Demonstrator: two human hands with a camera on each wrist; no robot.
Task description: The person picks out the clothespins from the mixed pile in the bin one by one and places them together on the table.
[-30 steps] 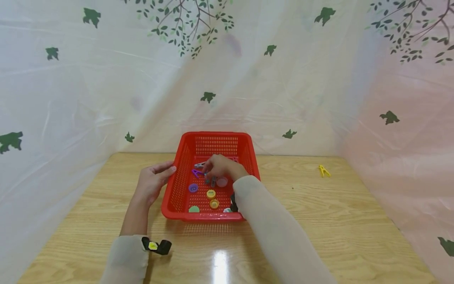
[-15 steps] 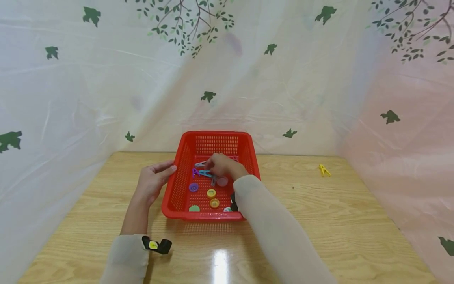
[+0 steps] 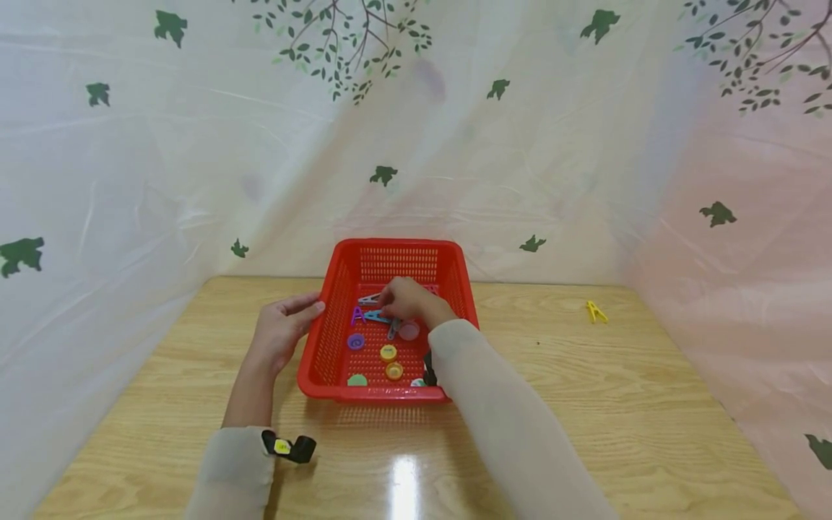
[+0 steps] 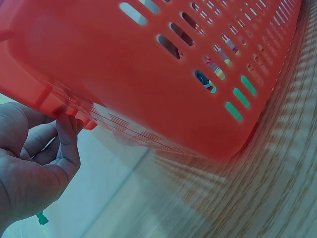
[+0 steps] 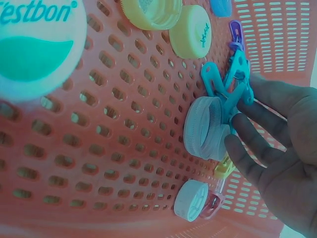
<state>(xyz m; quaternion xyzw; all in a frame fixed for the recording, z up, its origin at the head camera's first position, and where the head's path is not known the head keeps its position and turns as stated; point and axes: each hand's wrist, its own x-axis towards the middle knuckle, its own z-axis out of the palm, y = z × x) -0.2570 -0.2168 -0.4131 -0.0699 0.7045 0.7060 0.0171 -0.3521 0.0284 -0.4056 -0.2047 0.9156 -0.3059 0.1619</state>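
Observation:
At the left rim of a red plastic basket (image 3: 385, 394), my left hand (image 3: 281, 334) grips the edge between thumb and fingers; the left wrist view shows the fingertips (image 4: 69, 124) at the rim. Inside, my right hand (image 3: 406, 300) pinches one end of a blue clothespin (image 3: 373, 315), its thumb mostly hidden. Touching that blue clip is a purple clothespin (image 3: 357, 315). Close under the fingers lie a grey clothespin (image 3: 393, 331) and a clear round cap (image 3: 408, 331). A silver-grey clothespin (image 3: 367, 299) lies farther back.
Bottle caps lie on the basket floor: purple (image 3: 355, 341), two yellow (image 3: 388, 353), green (image 3: 357, 380), and a white-and-green one (image 5: 39, 47). A pink clip (image 3: 431, 289) is near the back. A yellow clothespin (image 3: 596, 312) lies on the wooden table (image 3: 650, 404), far right. A patterned curtain hangs behind.
The blue clothespin, mostly covered by the right fingers before, has swung sideways into view. The purple clothespin has turned more upright. The left hand holds still at the rim.

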